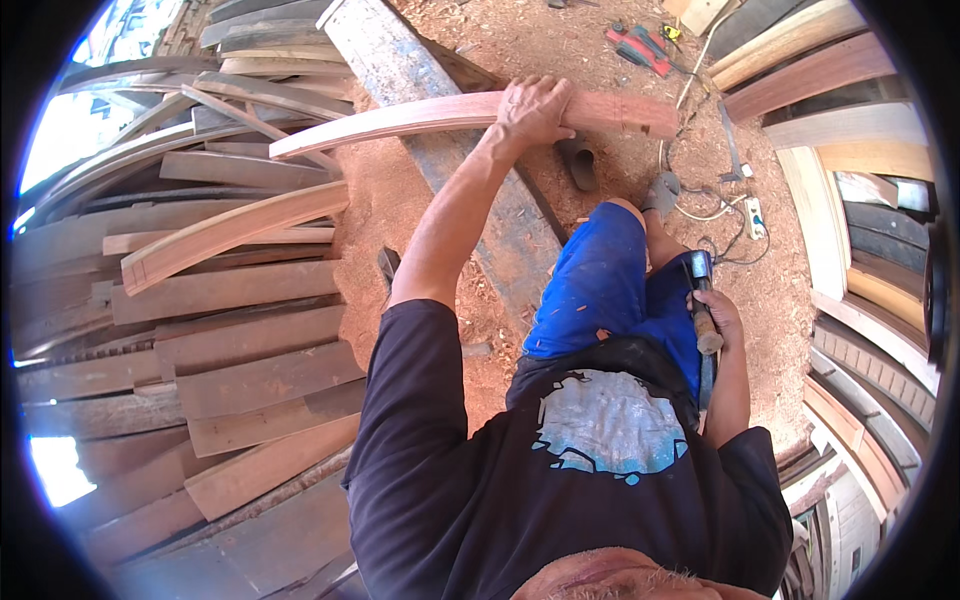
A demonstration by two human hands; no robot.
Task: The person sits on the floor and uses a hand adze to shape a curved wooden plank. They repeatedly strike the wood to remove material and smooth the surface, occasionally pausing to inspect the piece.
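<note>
My left hand [535, 110] is closed over the top of a long, curved reddish wooden board [400, 118]. The board lies across a worn, stained plank [470, 190] that slants toward my legs. By my right thigh, my right hand [720, 312] grips a hand tool [704, 285] with a shiny metal end and a round wooden part. A dark shaft shows below that hand; whether it belongs to the same tool I cannot tell. Part of the grip is hidden behind my fingers.
Stacked boards [260, 380] fill the left side; one curved piece [235, 230] juts out. More curved wood [850, 130] lines the right. Sawdust [385, 200] and shavings cover the floor. A red and black power tool [640, 48], cords and a white power strip [755, 217] lie there.
</note>
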